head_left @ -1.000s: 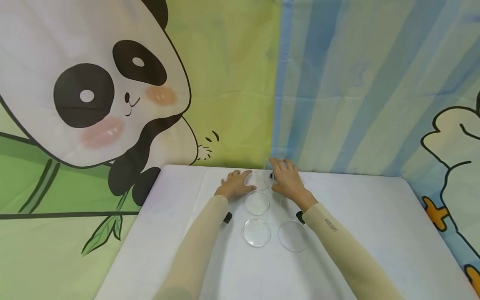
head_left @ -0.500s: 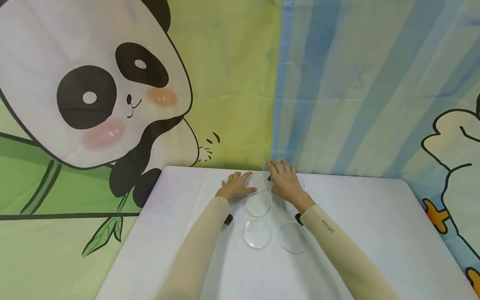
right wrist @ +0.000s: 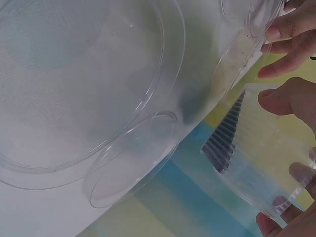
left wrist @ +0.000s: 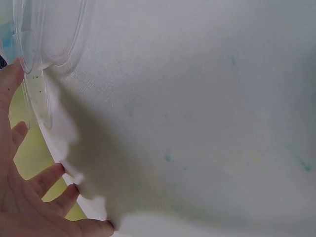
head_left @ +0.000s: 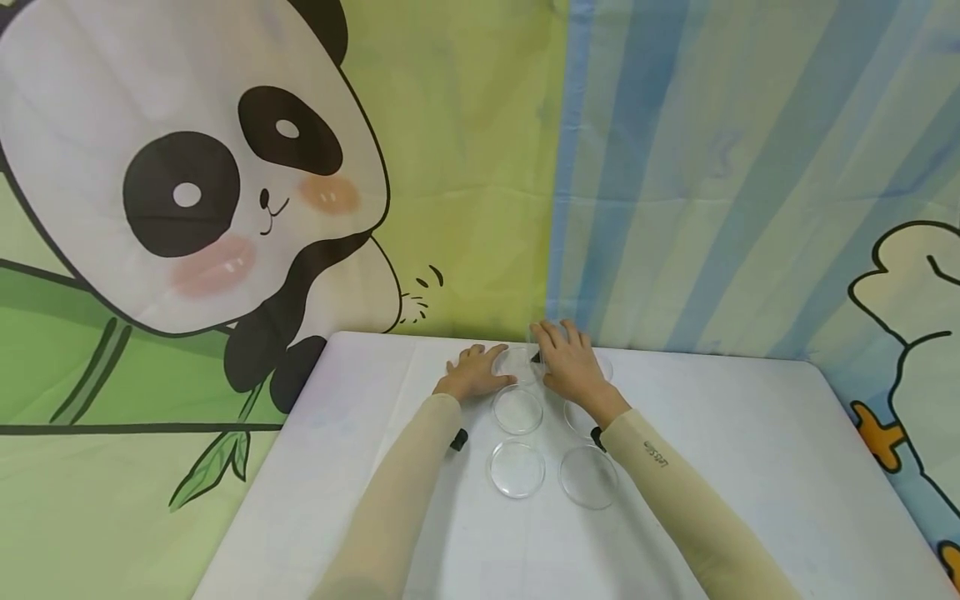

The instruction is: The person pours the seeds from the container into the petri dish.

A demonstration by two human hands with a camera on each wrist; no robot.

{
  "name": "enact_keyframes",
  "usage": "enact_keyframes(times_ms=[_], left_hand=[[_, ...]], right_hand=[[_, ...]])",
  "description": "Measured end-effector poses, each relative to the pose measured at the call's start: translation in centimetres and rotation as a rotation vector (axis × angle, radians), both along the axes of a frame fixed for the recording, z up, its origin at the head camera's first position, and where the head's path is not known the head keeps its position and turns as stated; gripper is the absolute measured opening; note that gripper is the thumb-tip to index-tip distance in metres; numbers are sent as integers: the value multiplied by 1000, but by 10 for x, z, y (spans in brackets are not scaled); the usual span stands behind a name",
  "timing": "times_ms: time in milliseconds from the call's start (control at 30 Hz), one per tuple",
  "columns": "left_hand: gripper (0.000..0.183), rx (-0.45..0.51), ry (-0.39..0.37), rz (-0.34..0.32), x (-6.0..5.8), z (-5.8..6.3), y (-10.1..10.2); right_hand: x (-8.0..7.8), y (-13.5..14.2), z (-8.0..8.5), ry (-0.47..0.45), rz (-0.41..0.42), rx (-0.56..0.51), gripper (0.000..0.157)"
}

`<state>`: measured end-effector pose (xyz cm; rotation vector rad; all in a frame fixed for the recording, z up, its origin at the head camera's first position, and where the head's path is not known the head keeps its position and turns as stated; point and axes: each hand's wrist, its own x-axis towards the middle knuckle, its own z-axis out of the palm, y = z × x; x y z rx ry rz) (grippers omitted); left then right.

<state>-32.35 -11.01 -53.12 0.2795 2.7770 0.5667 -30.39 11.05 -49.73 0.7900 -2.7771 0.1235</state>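
My right hand [head_left: 572,364] holds a clear plastic box [right wrist: 259,148] upright over the table's back edge, with the thumb on one side and fingers on the other. A dark striped patch shows on the box; I cannot tell what is inside. My left hand [head_left: 475,373] spreads its thumb and forefinger about the near side of a clear petri dish [head_left: 515,364] in the back left spot. In the left wrist view the thumb [left wrist: 11,79] touches that dish's rim, while the other fingers stay apart. Partly behind my right hand lies the back right petri dish [head_left: 604,367].
More clear petri dishes lie in two columns: a middle left dish [head_left: 517,410], a front left dish [head_left: 517,469], a front right dish [head_left: 588,477] and a middle right dish [head_left: 577,419] partly under my right wrist. A printed curtain [head_left: 465,208] hangs behind the white table [head_left: 720,467].
My right hand has shifted slightly left with the box, towards the left hand. The left hand and the dishes have stayed in place; the head view has turned a little.
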Motion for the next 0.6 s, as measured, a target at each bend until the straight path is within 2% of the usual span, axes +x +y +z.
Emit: enact_keyframes(times_ms=[400,600], left_hand=[[77,-12,-6,7,0,-2,1],[76,-1,-14,8,2,2,2]], right_hand=[[-2,-1,-1,11,0,7,93],[-1,-1,1,29,14,15,92]])
